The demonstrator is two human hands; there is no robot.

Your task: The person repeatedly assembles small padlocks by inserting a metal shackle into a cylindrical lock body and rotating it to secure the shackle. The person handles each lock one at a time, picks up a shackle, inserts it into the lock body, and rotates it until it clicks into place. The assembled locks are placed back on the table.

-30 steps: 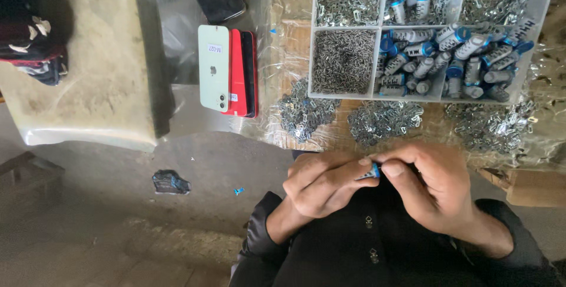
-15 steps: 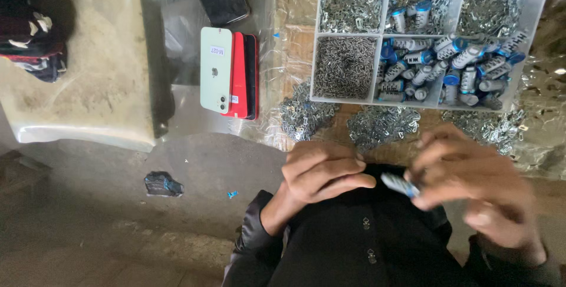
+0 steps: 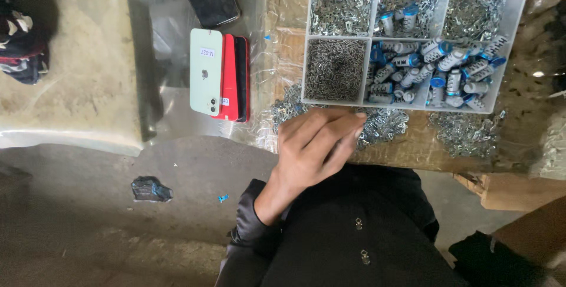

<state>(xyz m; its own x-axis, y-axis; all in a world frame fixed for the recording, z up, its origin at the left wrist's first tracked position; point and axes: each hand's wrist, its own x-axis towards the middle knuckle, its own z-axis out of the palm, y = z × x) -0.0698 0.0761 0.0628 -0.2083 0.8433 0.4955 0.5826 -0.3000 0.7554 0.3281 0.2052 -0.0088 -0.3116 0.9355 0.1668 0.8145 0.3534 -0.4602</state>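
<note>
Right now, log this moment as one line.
left hand: open, on loose metal clips | right hand: out of view | compartment tray: beyond fingertips

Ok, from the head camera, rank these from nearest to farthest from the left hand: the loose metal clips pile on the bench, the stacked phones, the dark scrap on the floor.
From the left hand:
1. Loose metal clips pile, at the fingertips, just right of them.
2. Stacked phones, up and to the left on the plastic sheet.
3. Dark scrap, far left, down on the floor.

You're in a small assembly workshop: a clear compartment tray [image 3: 519, 22] sorts tiny metal clips and blue-capped cylinder parts, more clips lie loose on the worn wooden bench [image 3: 413, 145] just below it, over a bare concrete floor [image 3: 88, 216].
</note>
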